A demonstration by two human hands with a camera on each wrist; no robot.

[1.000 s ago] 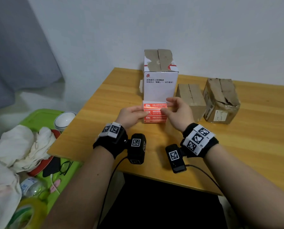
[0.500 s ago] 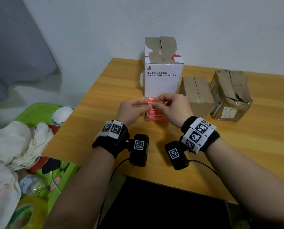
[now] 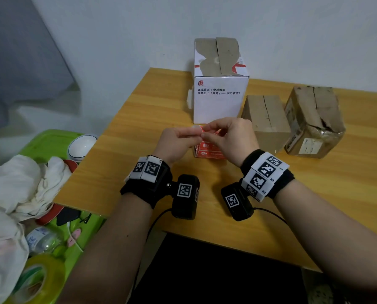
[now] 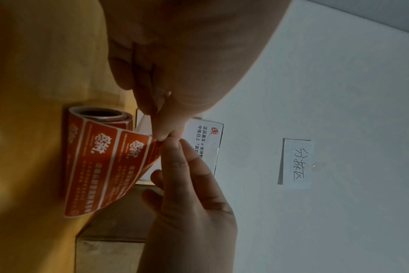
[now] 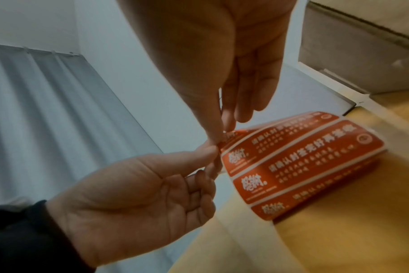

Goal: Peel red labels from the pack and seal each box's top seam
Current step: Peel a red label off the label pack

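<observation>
A roll of red labels (image 3: 207,151) lies on the wooden table (image 3: 139,132) in front of a tall white box (image 3: 220,102) whose brown top flaps meet in a seam. A small brown box (image 3: 266,119) and a crumpled brown box (image 3: 314,121) stand to its right. My left hand (image 3: 196,134) and right hand (image 3: 206,134) meet above the roll. Both pinch the near corner of the strip's lifted free end. The left wrist view shows the label strip (image 4: 105,162) curling up from the roll to the pinch. In the right wrist view the labels (image 5: 303,162) arch up to my fingertips (image 5: 212,151).
Left of the table a green tray (image 3: 40,143) holds white cloth (image 3: 23,185), a white round object (image 3: 82,145) and a yellow tape roll (image 3: 36,281). A handwritten paper note (image 4: 296,164) hangs on the wall. The table's front edge runs under my wrists.
My hands have come together at the strip's corner and lifted the free end up off the roll. The boxes have not moved.
</observation>
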